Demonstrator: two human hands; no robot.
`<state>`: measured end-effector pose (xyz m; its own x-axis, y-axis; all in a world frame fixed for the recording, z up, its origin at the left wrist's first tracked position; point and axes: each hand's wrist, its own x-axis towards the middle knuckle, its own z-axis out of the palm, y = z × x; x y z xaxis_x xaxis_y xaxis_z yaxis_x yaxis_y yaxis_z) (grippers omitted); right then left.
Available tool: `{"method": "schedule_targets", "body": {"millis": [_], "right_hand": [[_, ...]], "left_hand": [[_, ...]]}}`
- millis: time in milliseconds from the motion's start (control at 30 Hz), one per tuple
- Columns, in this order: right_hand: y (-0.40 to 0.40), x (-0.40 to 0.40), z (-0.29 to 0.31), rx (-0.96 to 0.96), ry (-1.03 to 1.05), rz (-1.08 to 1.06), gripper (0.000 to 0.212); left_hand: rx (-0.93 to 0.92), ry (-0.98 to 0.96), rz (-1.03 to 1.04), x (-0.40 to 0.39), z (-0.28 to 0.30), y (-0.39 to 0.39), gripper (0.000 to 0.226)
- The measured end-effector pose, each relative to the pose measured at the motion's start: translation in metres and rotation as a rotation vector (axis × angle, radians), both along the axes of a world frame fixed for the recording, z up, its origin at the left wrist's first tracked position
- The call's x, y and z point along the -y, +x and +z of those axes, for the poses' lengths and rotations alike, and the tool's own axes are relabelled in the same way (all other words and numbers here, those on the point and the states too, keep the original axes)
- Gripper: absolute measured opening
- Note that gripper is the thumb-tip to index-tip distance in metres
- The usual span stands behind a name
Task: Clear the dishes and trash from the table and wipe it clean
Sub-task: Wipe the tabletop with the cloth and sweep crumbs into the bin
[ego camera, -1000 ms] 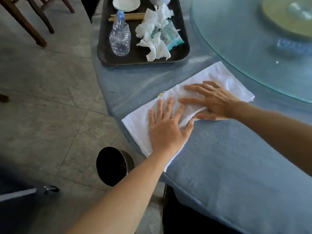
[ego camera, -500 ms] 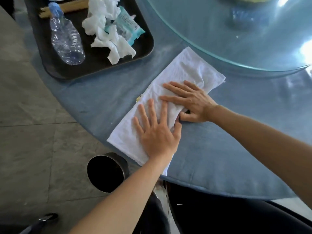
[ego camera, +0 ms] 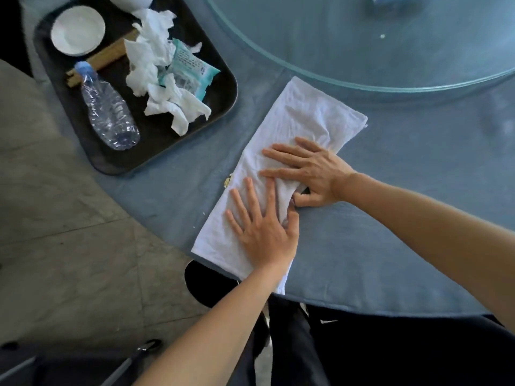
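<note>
Near edge: pressing flat on the near-left end of the white cloth [ego camera: 281,168] with the left hand [ego camera: 263,227], fingers straight and spread, gripping nothing. Just beyond: pressing on the cloth's middle with the right hand [ego camera: 309,169], fingers likewise extended and splayed, thumb tucked at the cloth's near border. Lying directly under both palms on the blue table [ego camera: 390,232], with the long axis running diagonally from near-left to far-right, near corner overhanging the table edge. Sitting just beside the cloth's left border: a small yellowish crumb [ego camera: 228,181]. Probably calling for a sweep across the axis, led by the nearer left hand. Farther left: resting on the table, a dark tray [ego camera: 167,151] carrying a crushed bottle [ego camera: 107,112], crumpled tissues [ego camera: 164,87], a wipes packet [ego camera: 189,68], chopsticks [ego camera: 104,58] and a white saucer [ego camera: 78,30]. Farthest: covering the centre, a glass turntable [ego camera: 362,51].
</note>
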<state>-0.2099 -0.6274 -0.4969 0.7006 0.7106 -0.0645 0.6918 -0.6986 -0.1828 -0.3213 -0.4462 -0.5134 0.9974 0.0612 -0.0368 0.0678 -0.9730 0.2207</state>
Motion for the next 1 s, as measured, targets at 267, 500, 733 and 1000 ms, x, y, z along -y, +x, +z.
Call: {"method": "schedule_targets", "body": {"millis": [267, 500, 733, 1000], "right_hand": [[-0.019, -0.005, 0.017, -0.066, 0.032, -0.118, 0.071], [-0.071, 0.003, 0.02, -0.147, 0.069, -0.335, 0.068], [-0.119, -0.037, 0.048, -0.272, 0.333, -1.083, 0.052], [-0.126, -0.1, 0.071, -0.707, 1.243, -1.885, 0.079]], "left_hand": [[-0.091, 0.013, -0.036, 0.001, 0.008, -0.004, 0.072], [-0.298, -0.093, -0.132, 0.012, 0.031, -0.025, 0.077], [-0.522, -0.259, -0.288, -0.015, 0.079, 0.001, 0.056], [-0.423, -0.35, -0.174, -0.026, 0.107, 0.087, 0.035]]}}
